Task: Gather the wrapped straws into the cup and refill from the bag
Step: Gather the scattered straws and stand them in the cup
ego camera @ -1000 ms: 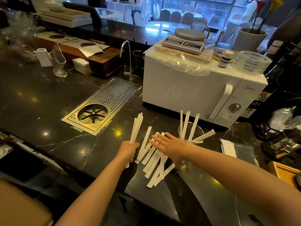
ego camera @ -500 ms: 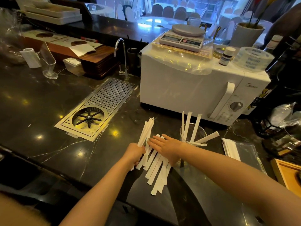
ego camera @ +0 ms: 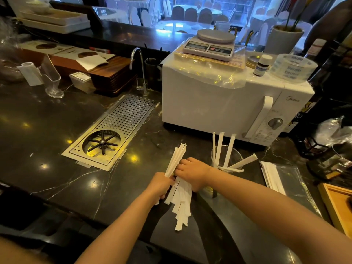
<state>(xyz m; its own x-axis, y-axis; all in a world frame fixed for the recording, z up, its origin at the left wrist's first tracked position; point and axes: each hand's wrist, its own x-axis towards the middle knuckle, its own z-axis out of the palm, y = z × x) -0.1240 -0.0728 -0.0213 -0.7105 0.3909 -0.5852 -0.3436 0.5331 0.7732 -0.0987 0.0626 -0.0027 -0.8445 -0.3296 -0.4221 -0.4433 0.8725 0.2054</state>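
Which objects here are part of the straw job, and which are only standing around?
Job: wrapped straws, glass cup, bag, left hand, right hand.
Lying about: microwave, scale, tape roll, small bottle, tap, drain grate.

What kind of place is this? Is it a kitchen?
Probably the drinks bar of a restaurant or café. A glass rinser is set into the dark counter, a cup holds wrapped straws, and dining tables with covered chairs show behind.
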